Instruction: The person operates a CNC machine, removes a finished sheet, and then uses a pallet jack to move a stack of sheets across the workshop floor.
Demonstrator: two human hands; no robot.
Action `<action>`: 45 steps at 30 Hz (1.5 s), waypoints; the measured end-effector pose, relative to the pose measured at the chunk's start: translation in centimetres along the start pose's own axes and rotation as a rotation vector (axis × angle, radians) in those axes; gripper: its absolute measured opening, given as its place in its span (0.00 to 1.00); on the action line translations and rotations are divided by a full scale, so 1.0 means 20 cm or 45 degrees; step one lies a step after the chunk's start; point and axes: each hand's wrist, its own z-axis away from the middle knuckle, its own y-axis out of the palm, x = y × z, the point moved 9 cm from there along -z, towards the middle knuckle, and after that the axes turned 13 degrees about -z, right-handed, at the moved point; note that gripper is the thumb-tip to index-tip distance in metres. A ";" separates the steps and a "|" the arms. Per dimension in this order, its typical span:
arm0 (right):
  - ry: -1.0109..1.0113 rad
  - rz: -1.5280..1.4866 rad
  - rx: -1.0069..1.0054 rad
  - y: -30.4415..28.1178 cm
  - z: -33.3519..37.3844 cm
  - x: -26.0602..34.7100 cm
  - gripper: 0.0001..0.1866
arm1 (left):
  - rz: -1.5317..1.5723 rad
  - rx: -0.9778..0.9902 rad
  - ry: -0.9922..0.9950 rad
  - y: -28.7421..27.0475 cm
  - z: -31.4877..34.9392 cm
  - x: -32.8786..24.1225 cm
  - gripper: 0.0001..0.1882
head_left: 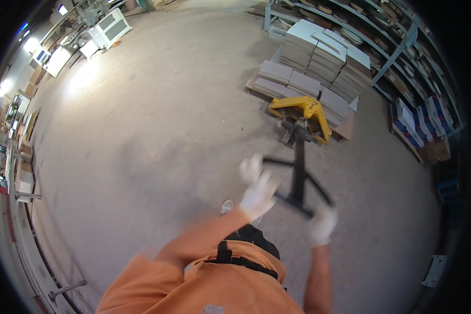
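Observation:
A pallet jack with a yellow body (302, 106) stands ahead of me and to the right, its black handle (298, 180) reaching back toward me. My left hand (259, 198), in a white glove, is at the handle's left end and looks closed round it; motion leaves a second pale smear of glove above it. At the right end of the handle, my right hand (323, 226), also white-gloved and blurred, is closed on the grip. The jack's yellow end meets a wooden pallet (344, 130) stacked with flat boards (304, 82). Its forks are hidden underneath.
Behind the pallet stand metal shelves (403, 56) full of pieces. Blue-and-white boxes (421, 123) sit on the right. A white machine (110, 29) is at the far left, and a long metal bench or rail (26, 246) runs along the left side.

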 end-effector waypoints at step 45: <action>1.277 0.018 1.170 1.70 -0.11 1.06 0.12 | 0.208 1.138 -1.798 -1.16 3.28 3.27 0.21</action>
